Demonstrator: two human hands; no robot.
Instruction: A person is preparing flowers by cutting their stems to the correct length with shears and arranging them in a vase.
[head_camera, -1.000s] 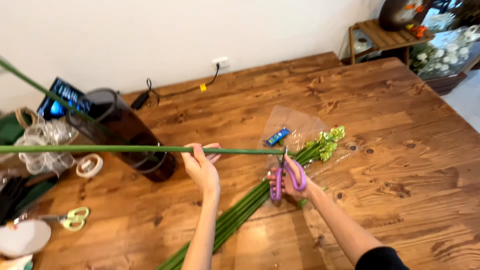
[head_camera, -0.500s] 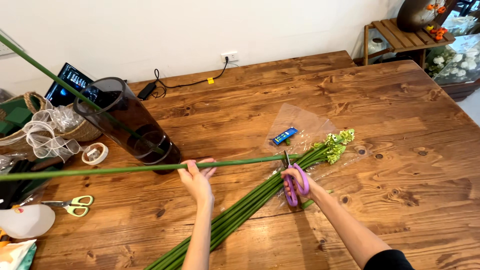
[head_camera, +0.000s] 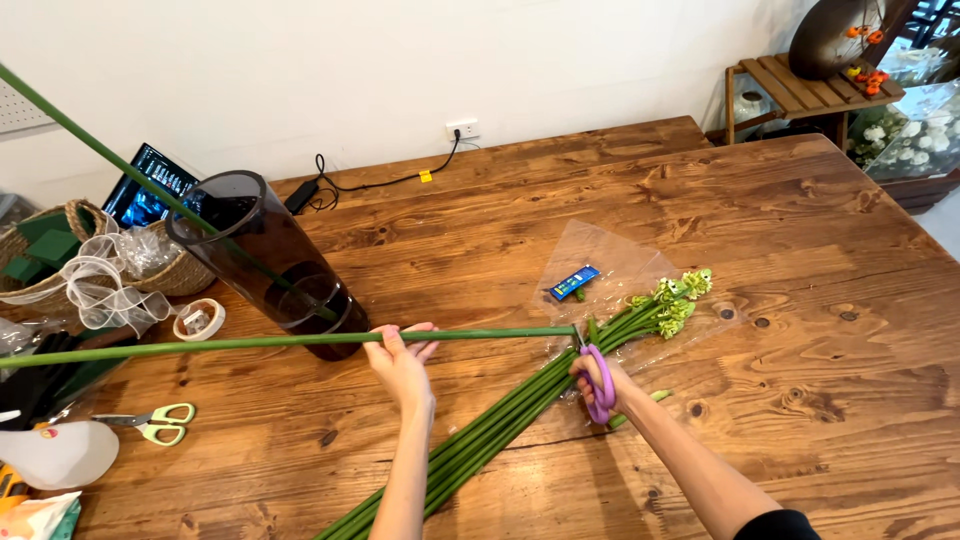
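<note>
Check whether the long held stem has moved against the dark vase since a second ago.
Yes. The stem dropped slightly toward the person: it crossed the dark vase higher, now at its base.

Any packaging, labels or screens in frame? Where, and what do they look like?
Screen: behind the dark vase at left, tilted, dark with blue glow.
Small packet: on the clear wrap, flat rectangle, blue.
Clear plastic wrap: on the table under the flower heads, crinkled, transparent.
Package: bottom-left corner, mostly cut off, pale with teal.
</note>
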